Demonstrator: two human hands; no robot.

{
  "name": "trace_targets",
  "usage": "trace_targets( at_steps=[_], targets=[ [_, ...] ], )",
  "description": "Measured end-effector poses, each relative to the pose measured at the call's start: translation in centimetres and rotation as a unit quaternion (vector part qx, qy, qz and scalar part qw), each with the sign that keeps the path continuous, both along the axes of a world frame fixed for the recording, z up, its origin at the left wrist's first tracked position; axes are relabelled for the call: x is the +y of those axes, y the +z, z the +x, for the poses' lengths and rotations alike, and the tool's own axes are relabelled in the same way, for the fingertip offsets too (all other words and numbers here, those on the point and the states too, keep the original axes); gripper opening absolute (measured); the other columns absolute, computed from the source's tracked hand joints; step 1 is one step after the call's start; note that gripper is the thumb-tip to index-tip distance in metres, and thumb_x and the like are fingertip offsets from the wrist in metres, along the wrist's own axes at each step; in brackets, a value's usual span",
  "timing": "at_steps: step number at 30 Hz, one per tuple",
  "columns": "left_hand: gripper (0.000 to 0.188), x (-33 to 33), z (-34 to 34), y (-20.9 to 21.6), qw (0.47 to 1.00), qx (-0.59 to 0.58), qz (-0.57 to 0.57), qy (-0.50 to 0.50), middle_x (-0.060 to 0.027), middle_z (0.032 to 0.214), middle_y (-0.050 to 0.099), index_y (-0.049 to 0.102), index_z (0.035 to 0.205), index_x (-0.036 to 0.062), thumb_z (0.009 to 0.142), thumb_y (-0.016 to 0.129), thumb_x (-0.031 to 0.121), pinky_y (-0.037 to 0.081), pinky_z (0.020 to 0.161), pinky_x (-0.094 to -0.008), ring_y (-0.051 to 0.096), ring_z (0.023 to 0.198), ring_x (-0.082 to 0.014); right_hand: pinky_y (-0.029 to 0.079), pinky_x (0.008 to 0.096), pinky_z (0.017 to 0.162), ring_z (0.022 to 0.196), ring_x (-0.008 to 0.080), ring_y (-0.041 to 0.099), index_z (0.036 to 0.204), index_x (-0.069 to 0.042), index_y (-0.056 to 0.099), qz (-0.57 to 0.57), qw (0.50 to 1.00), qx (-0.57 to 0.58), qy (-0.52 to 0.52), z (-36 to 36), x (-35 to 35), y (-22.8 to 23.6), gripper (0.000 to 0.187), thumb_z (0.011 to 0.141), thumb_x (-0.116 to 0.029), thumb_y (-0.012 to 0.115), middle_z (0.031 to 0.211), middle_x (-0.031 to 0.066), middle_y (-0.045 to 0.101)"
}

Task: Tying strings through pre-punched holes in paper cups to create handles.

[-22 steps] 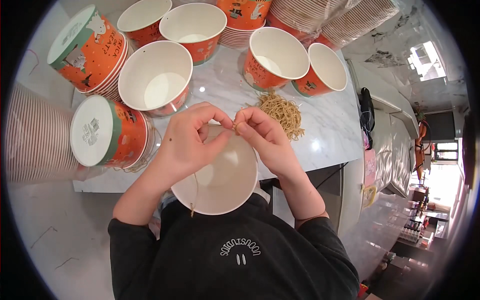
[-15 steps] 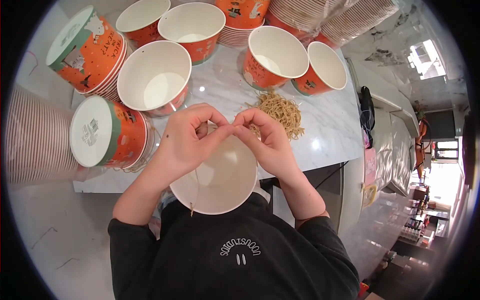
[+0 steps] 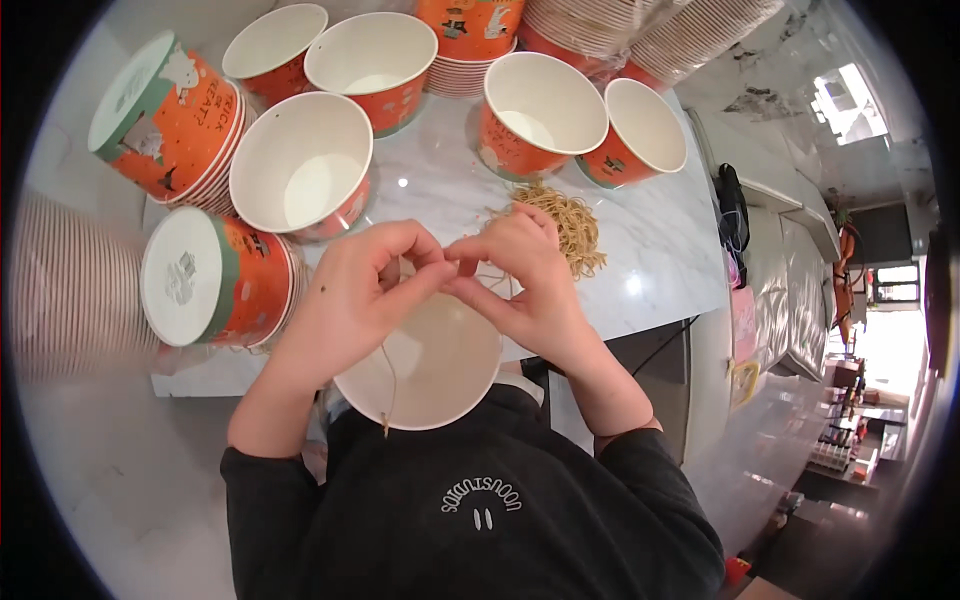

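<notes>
In front of my body rests a white-lined paper bucket (image 3: pixel 445 365), its open mouth facing up. A thin tan cord (image 3: pixel 393 380) runs up its inside from a small knotted end at the near rim. My left hand (image 3: pixel 355 290) pinches thumb and forefinger together over the bucket, closed on the cord. Meeting it tip to tip, my right hand (image 3: pixel 525 275) also pinches, with a bit of cord showing under its fingers. The exact grip at the fingertips is hard to see. Behind my right hand lies a tangled pile of tan cords (image 3: pixel 580 235).
Orange paper buckets (image 3: pixel 545 115) stand upright on the marble table (image 3: pixel 660 270). At the left, a nested stack (image 3: pixel 180 275) lies on its side, beside plastic-wrapped buckets (image 3: pixel 80 280). More wrapped stacks (image 3: pixel 690 45) are at the back. A dark bag (image 3: pixel 733 210) sits beyond the table's right edge.
Both hands have shifted slightly left and remain together. My right hand has turned, its other fingers lifting toward the cord pile. A loop of cord now shows beneath it.
</notes>
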State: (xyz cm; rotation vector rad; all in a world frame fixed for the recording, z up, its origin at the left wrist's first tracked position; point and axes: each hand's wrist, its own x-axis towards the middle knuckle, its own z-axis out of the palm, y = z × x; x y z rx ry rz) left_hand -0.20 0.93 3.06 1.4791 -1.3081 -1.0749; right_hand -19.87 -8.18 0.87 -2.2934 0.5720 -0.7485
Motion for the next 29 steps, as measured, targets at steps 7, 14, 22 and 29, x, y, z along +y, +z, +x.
trace_targets(
  at_steps=[7,14,22,29],
  targets=[
    [0.024,1.9,-1.2,1.6,0.998,0.054,-0.023,0.003,0.0037,0.082,0.057,0.058,0.111,0.0028,0.092,0.071,-0.004,0.033,0.058,-0.0187,0.040,0.063,0.0004,0.033,0.0541,0.109,0.087,0.0179,0.060,0.090,-0.018,0.074,-0.127,0.990,-0.052,-0.025,0.3,0.8,-1.0,0.017,0.076,-0.014,0.082,0.082,-0.0035,0.059],
    [0.027,3.7,-0.6,1.8,0.957,0.202,-0.194,0.069,-0.0028,0.086,0.055,0.047,0.096,0.0067,0.090,0.071,-0.002,0.034,0.057,-0.0155,0.048,0.067,-0.0050,0.037,0.0520,0.108,0.085,0.0178,0.059,0.086,-0.017,0.077,-0.143,0.988,-0.023,-0.057,0.2,0.9,-2.0,0.007,0.080,-0.016,0.081,0.081,-0.0027,0.056],
    [0.021,4.4,-2.6,3.1,0.976,0.163,-0.129,0.062,-0.0045,0.085,0.059,0.050,0.104,0.0032,0.093,0.066,-0.004,0.042,0.054,-0.0183,0.052,0.063,-0.0062,0.055,0.0379,0.084,0.094,0.0267,0.069,0.121,-0.003,0.072,0.141,0.970,0.169,0.100,-7.3,-4.4,2.8,0.041,0.096,-0.035,0.073,0.103,0.0109,0.072],
    [0.040,5.4,-3.1,3.6,0.989,-0.105,-0.100,-0.043,-0.0117,0.109,0.072,0.063,0.122,-0.0003,0.085,0.076,-0.002,0.054,0.082,-0.0295,0.069,0.085,-0.0183,0.050,0.0264,0.067,0.071,0.0071,0.059,0.102,-0.005,0.078,0.055,0.811,-0.282,-0.510,-24.3,-25.1,-5.8,0.024,0.101,-0.023,0.063,0.090,-0.0006,0.075]
  ],
)
